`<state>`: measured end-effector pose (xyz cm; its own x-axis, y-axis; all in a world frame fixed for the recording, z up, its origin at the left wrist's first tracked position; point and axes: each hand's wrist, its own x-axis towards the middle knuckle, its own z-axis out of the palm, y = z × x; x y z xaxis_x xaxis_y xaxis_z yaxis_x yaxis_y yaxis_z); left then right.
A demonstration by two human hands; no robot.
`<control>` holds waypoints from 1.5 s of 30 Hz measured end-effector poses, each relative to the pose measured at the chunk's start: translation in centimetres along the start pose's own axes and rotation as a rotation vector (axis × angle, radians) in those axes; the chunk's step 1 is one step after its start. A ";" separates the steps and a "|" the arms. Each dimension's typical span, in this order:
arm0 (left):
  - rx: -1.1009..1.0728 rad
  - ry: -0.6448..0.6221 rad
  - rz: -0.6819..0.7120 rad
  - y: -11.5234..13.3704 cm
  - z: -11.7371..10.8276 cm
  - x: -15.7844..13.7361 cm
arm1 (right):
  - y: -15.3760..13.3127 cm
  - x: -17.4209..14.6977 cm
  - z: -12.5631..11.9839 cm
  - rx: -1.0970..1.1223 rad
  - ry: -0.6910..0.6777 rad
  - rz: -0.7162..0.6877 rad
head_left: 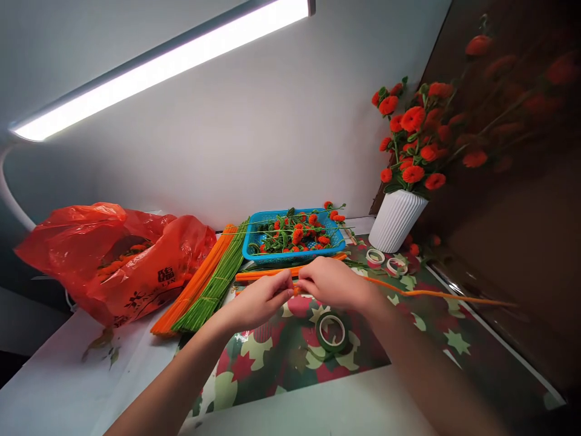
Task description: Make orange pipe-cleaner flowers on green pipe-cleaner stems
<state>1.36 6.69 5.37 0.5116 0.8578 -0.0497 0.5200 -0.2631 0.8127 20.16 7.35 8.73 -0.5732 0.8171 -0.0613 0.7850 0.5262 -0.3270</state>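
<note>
My left hand (261,298) and my right hand (334,282) meet over the patterned mat, fingers closed in a pinch, thumbs facing each other. Both grip an orange pipe cleaner (436,294), whose long tail runs out past my right hand to the right. A bit of orange shows between the fingertips, but its shape there is mostly hidden. Just behind my hands lie more orange pipe cleaners (254,275) in a small bunch. A dark green roll of tape (338,350) rests on the mat nearer to me, below my right hand.
Behind sits a blue basket (295,257) of orange pipe-cleaner flowers. Orange (195,281) and green bundles (215,281) lie left, beside a red plastic bag (149,272). A white vase (397,221) of flowers and two small tape rolls (397,266) stand right. A lamp (172,66) hangs above.
</note>
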 end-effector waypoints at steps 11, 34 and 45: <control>-0.109 0.314 -0.035 -0.8 1.3 0.8 | -1.0 0.5 1.0 -0.058 0.231 0.061; -0.194 -0.160 0.146 0.3 -0.7 0.1 | 3.4 0.5 -0.8 0.494 -0.171 -0.154; -0.446 0.333 0.006 0.0 0.9 1.1 | -0.2 1.7 2.9 -0.072 0.510 0.012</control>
<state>2.54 7.29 4.83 0.2320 0.9692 0.0830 0.1403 -0.1178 0.9831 18.31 7.97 5.92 -0.3906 0.8249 0.4087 0.8155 0.5160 -0.2620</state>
